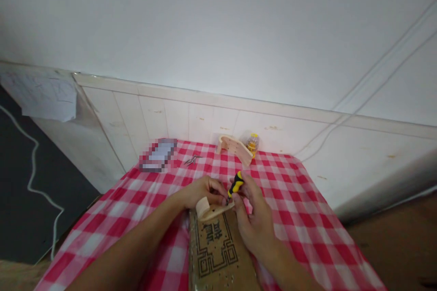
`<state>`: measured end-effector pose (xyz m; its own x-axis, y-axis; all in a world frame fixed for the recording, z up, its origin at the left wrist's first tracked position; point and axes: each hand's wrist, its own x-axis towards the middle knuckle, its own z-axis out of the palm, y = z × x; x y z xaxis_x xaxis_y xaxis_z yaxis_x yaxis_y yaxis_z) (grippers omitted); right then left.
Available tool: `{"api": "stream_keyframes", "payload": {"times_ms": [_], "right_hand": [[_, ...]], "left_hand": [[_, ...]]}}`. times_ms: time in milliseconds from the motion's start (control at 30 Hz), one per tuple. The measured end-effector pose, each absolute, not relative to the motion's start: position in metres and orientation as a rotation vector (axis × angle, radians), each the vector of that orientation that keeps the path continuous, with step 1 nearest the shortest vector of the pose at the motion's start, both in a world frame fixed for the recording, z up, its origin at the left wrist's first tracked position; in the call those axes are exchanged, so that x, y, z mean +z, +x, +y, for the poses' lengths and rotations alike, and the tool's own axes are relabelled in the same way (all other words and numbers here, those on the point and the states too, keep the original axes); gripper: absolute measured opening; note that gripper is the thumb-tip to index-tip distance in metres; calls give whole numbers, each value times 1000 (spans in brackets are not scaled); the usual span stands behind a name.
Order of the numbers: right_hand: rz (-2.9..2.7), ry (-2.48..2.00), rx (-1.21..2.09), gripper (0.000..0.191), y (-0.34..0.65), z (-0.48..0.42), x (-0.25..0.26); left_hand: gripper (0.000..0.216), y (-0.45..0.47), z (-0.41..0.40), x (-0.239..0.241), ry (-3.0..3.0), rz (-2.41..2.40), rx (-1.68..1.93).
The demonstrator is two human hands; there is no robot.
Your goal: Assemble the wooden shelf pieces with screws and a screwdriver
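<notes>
Paper sheet (48, 95) hangs on the low wall at the far left, and under it a white cable (33, 168) runs down over the dark floor. Next comes the table with a red and white checked cloth (129, 200). Near its far left corner lies a blurred flat thing (158, 155); I cannot tell what it is. Just to the right of it are some thin metal pins (193, 160), lying on the cloth, well apart from the hands. The left hand (201, 193) comes in from the lower left, and its fingers are closed on a curved wooden piece (209, 211), which it presses down at the far end of an engraved board (215, 248). This board lies in the middle of the table, near the person, between both forearms. A screwdriver (235, 185) with a yellow and black handle stands tilted, with the handle up and to the right and the tip down on the curved wooden piece. The right hand (254, 223) holds it with thumb and fingers pinched together around the handle. Further back, near the wall, a second wooden piece (235, 148) lies on the cloth. A clear bag (251, 143) with yellow contents is just beside it, on its right.
</notes>
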<state>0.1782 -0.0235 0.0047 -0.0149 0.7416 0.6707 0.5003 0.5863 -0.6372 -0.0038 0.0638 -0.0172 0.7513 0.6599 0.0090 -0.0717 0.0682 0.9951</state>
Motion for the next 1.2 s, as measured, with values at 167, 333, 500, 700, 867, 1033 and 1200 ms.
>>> {"api": "stream_keyframes", "payload": {"times_ms": [167,333,500,700,867,1033,1200], "right_hand": [[-1658,-994,294,53,180,-21,3],[-1663,-978,298,54,181,-18,0],[-1674,-1007,275,54,183,-18,-3],[-1659,-1045,290,51,179,-21,4],[-1657,-1073,281,51,178,-31,-2],[-1670,-1114,234,56,179,-39,-9],[-1668,-1003,328,51,180,-31,5]], "left_hand": [[38,-5,63,-13,1422,560,561],[41,-4,65,-11,1480,588,583],[43,-3,67,-14,1492,572,579],[44,-3,63,-11,1507,556,586],[42,-6,53,-11,1472,546,587],[35,-8,45,-11,1467,594,572],[35,-8,49,-7,1451,580,570]]}}
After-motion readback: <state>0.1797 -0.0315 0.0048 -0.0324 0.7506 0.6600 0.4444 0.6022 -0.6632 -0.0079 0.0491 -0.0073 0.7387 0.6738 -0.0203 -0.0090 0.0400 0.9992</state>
